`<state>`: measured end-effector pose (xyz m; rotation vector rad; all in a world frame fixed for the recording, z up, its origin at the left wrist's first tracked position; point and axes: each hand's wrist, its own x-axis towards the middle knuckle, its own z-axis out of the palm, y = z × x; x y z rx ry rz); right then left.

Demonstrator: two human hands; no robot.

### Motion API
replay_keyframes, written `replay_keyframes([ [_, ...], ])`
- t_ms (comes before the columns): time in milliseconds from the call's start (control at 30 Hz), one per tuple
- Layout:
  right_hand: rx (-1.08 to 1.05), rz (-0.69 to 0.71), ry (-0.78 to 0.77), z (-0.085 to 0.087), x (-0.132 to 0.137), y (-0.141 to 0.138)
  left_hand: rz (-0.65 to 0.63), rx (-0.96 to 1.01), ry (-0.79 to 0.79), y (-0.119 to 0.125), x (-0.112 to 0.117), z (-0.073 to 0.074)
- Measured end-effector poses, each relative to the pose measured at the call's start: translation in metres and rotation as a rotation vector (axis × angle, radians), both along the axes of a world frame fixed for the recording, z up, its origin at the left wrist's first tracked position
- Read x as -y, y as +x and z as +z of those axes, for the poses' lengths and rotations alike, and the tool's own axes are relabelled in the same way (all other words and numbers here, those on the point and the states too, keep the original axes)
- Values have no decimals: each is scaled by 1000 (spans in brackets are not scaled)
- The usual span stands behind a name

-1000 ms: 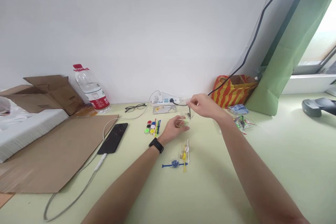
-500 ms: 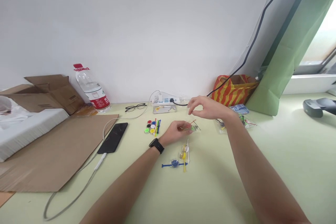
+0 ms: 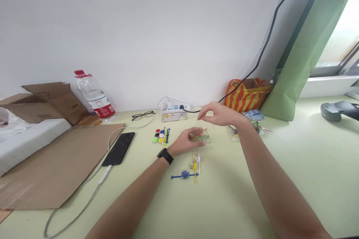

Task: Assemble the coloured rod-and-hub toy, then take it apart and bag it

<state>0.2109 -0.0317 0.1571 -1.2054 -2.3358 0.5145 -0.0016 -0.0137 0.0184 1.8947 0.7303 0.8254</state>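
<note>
My left hand (image 3: 186,141) is by a small clear plastic piece (image 3: 206,137) with red and green parts. Its thumb and fingers are spread apart around the near side of that piece. Just above and to the right hovers my right hand (image 3: 214,114), thumb and fingertips drawn together; whatever they might hold is too small to make out. Below the left hand lie thin arrow-shaped plastic pieces with round clear parts: a white one (image 3: 199,160), a yellow one (image 3: 195,171) and a blue one (image 3: 185,174).
Several coloured discs (image 3: 160,136) and thin sticks (image 3: 166,136) lie left of the hands. Farther left are a phone (image 3: 119,149) on a cable, cardboard (image 3: 56,171) and a bottle (image 3: 97,97). Behind are glasses (image 3: 143,115) and a power strip (image 3: 175,106); a striped bag (image 3: 238,97) and plastic packets (image 3: 259,127) stand right.
My left thumb has moved down, away from the fingers, loosening around the clear piece. My right fingertips have drawn closer together. The view has shifted slightly.
</note>
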Motion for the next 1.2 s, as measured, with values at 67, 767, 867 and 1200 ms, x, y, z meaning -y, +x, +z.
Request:
replay_keyframes([
  [67,-11,32,13,-1,2,-9,-6,18,0,0,-2,-2],
  [767,628,114,-753,-48,4,-77,143,302,-88,-3,-21,-21],
  [867,612,159,-814,-59,-2,-83,169,291,-92,-4,-24,-24],
  [1200,439,312,-552,-40,2,-69,171,220,-86,-9,-27,-21],
])
